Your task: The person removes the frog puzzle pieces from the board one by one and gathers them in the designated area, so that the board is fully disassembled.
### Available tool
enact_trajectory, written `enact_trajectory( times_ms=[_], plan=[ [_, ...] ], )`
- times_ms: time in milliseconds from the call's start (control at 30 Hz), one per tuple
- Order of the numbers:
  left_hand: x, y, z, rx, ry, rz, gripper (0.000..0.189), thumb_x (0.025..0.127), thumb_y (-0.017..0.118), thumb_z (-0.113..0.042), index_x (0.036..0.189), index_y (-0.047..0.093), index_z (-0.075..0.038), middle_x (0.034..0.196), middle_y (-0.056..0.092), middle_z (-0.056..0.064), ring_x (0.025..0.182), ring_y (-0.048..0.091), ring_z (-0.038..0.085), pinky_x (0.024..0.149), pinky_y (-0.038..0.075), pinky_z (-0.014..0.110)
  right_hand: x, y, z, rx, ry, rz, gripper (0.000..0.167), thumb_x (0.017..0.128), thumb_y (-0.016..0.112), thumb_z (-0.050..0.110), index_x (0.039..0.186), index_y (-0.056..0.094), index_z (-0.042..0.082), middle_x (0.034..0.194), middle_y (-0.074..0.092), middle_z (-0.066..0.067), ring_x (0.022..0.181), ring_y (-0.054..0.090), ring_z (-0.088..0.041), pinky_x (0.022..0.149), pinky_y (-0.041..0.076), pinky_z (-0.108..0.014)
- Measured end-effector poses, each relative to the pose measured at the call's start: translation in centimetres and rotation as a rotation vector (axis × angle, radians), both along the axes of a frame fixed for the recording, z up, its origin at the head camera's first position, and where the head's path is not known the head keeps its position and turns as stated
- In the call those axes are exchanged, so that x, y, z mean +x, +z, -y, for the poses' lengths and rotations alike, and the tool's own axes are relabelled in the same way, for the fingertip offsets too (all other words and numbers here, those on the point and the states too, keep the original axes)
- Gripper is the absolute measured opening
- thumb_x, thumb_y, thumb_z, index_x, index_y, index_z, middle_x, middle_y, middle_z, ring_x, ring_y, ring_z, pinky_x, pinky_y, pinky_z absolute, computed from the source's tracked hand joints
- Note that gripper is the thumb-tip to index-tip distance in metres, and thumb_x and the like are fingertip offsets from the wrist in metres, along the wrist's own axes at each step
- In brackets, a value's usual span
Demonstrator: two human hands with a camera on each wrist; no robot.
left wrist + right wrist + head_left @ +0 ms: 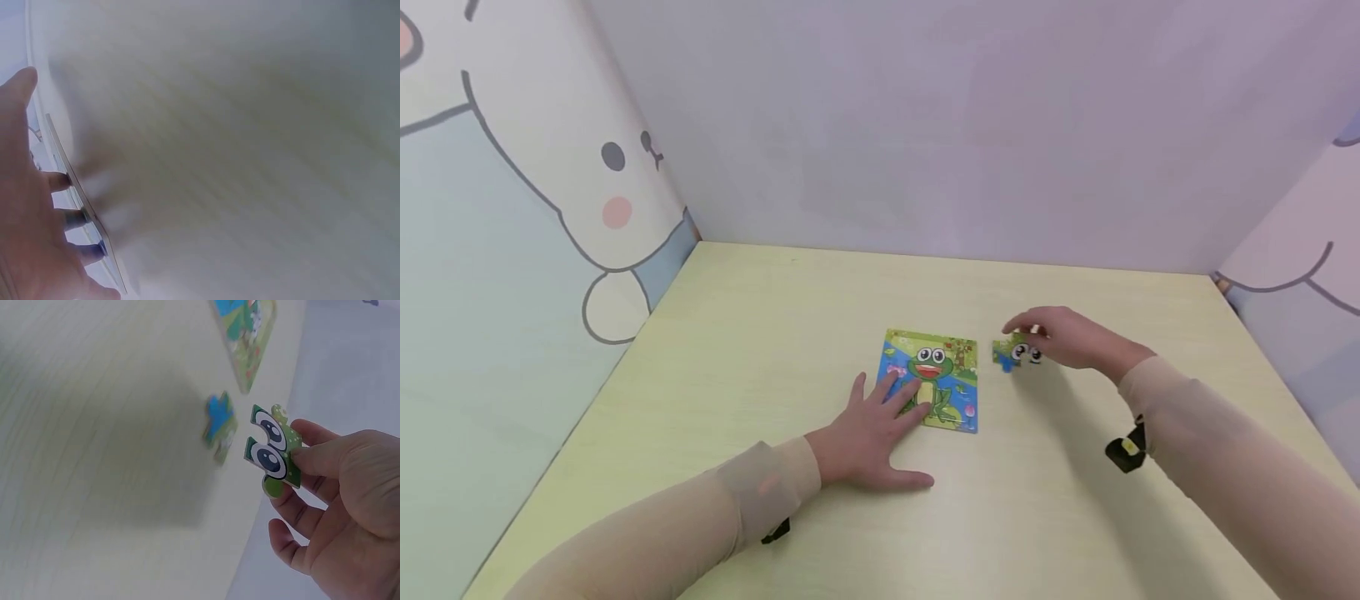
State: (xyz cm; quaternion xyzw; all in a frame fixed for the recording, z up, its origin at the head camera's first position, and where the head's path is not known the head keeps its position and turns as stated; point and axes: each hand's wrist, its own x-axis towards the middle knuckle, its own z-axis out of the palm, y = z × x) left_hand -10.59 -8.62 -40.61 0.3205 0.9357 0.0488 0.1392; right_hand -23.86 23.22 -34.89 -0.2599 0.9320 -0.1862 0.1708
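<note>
My right hand pinches a jigsaw puzzle piece printed with two cartoon eyes on green, between thumb and fingers, raised above the table. Below it, a second puzzle piece, blue and green, lies flat on the table; the right wrist view shows it apart from the held one. To the left is a puzzle board with a green frog picture. My left hand is spread, its fingertips resting on the board's lower left part and the thumb out to the side. In the left wrist view the fingers touch the thin board.
The pale wooden table stretches around the board. A plain lilac wall rises at its back edge, and side panels with cartoon drawings stand at left and right.
</note>
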Motion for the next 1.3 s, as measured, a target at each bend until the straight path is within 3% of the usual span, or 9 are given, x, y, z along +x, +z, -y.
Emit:
enact_trajectory(
  times_ms=[133,233,467,600,833,1100,1300],
  plan=[
    [0.0,0.0,0.0,-0.003,-0.005,0.001,0.093,0.092,0.046,-0.082,0.166,0.032,-0.027,0.176,0.020,0.006,0.163,0.010,0.043,0.120,0.013,0.078,-0.1,-0.8,-3.3,0.051,-0.039,0.016,0.035,0.104,0.052,0.002,0.136,0.066,0.002,0.125,0.068,-0.023,0.101,0.068,-0.032,0.078,0.056,-0.043],
    [-0.1,-0.1,0.1,0.001,-0.005,0.001,0.093,0.092,0.047,-0.081,0.166,0.032,-0.027,0.176,0.020,0.006,0.163,0.009,0.043,0.120,0.012,0.079,-0.1,-1.2,-4.7,0.065,-0.061,0.014,0.034,0.103,0.054,0.002,0.135,0.066,0.000,0.120,0.069,-0.022,0.097,0.067,-0.029,0.075,0.055,-0.040],
    [-0.1,-0.4,0.1,0.019,0.002,0.007,0.093,0.092,0.048,-0.081,0.165,0.033,-0.026,0.176,0.020,0.006,0.163,0.009,0.044,0.120,0.012,0.079,-0.2,-1.2,-6.3,0.098,-0.099,-0.060,0.040,0.101,0.051,-0.004,0.140,0.060,-0.004,0.130,0.066,-0.028,0.120,0.062,-0.051,0.095,0.053,-0.061],
    [-0.1,-0.5,0.2,0.026,0.001,0.009,0.093,0.092,0.048,-0.081,0.165,0.033,-0.026,0.176,0.020,0.007,0.163,0.009,0.044,0.120,0.012,0.079,-0.4,-1.2,-6.3,0.077,-0.104,-0.100,0.041,0.103,0.050,-0.003,0.143,0.056,-0.004,0.139,0.061,-0.029,0.125,0.060,-0.051,0.101,0.049,-0.065],
    [0.0,-0.4,0.1,0.022,0.000,0.011,0.092,0.093,0.047,-0.080,0.166,0.032,-0.027,0.177,0.018,0.006,0.163,0.007,0.043,0.120,0.011,0.079,0.3,-1.2,-2.7,0.009,-0.030,-0.118,0.041,0.104,0.057,0.002,0.144,0.056,-0.003,0.143,0.060,-0.027,0.124,0.061,-0.047,0.102,0.050,-0.063],
    [0.1,-0.2,-0.1,0.016,0.008,0.019,0.093,0.092,0.046,-0.082,0.166,0.031,-0.027,0.177,0.018,0.006,0.164,0.006,0.043,0.121,0.011,0.078,1.3,-3.0,3.7,-0.018,0.076,-0.179,0.033,0.099,0.066,0.005,0.132,0.068,0.001,0.136,0.066,-0.021,0.128,0.062,-0.044,0.108,0.049,-0.060],
    [0.3,-0.2,-0.3,0.028,0.013,0.016,0.094,0.093,0.044,-0.082,0.166,0.032,-0.025,0.177,0.018,0.008,0.163,0.007,0.044,0.120,0.014,0.079,1.6,-3.9,6.5,-0.017,0.119,-0.199,0.032,0.096,0.073,0.006,0.128,0.072,0.005,0.133,0.066,-0.019,0.124,0.063,-0.042,0.107,0.049,-0.060]
  ],
)
